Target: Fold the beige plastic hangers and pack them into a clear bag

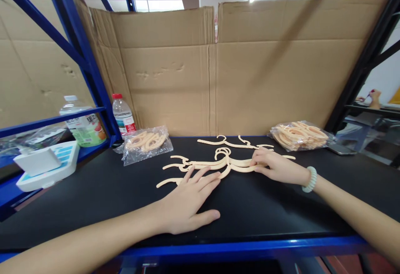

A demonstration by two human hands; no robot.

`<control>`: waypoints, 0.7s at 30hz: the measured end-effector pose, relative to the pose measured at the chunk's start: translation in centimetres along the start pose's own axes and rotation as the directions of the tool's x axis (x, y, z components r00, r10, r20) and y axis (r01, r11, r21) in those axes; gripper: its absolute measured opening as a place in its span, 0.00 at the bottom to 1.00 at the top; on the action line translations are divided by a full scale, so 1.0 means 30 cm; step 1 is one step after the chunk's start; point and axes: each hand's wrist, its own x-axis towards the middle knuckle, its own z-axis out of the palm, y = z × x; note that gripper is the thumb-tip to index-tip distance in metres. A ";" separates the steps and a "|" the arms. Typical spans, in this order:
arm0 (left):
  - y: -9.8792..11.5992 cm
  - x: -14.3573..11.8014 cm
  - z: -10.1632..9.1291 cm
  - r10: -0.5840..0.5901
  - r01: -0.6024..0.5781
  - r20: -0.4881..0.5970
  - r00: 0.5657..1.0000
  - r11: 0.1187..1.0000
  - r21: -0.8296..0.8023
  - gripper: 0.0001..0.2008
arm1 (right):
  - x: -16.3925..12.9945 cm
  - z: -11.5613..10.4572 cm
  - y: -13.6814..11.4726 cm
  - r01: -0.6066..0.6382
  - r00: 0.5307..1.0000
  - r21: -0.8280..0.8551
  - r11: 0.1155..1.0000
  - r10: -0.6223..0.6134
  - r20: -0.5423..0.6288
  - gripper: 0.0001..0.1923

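Fingers (203,178) flat, touching pale beige hangers (218,163) — thin, curved, hooked

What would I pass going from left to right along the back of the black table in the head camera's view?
White and blue device → green-labelled bottle → red-capped bottle → plastic bag of hangers → loose beige hangers with the right hand on them → second bag of hangers.

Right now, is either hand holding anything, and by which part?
Neither lifts anything. The right hand presses fingers on the stacked hangers at their right arm; the left hand lies flat, fingertips touching a hanger.
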 end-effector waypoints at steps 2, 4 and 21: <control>-0.010 0.005 0.005 -0.036 0.036 0.011 0.999 0.999 0.035 0.33 | 0.001 -0.001 0.006 -0.010 1.000 -0.049 0.999 0.011 0.016 0.08; -0.021 0.011 0.008 -0.067 0.067 0.006 0.998 0.996 0.062 0.34 | 0.003 -0.001 0.010 -0.024 1.000 -0.075 0.997 0.025 0.016 0.07; 0.043 -0.031 -0.055 0.227 -0.227 -0.397 0.889 0.973 0.049 0.28 | 0.010 0.028 0.027 0.005 0.987 -0.162 0.987 -0.030 -0.156 0.05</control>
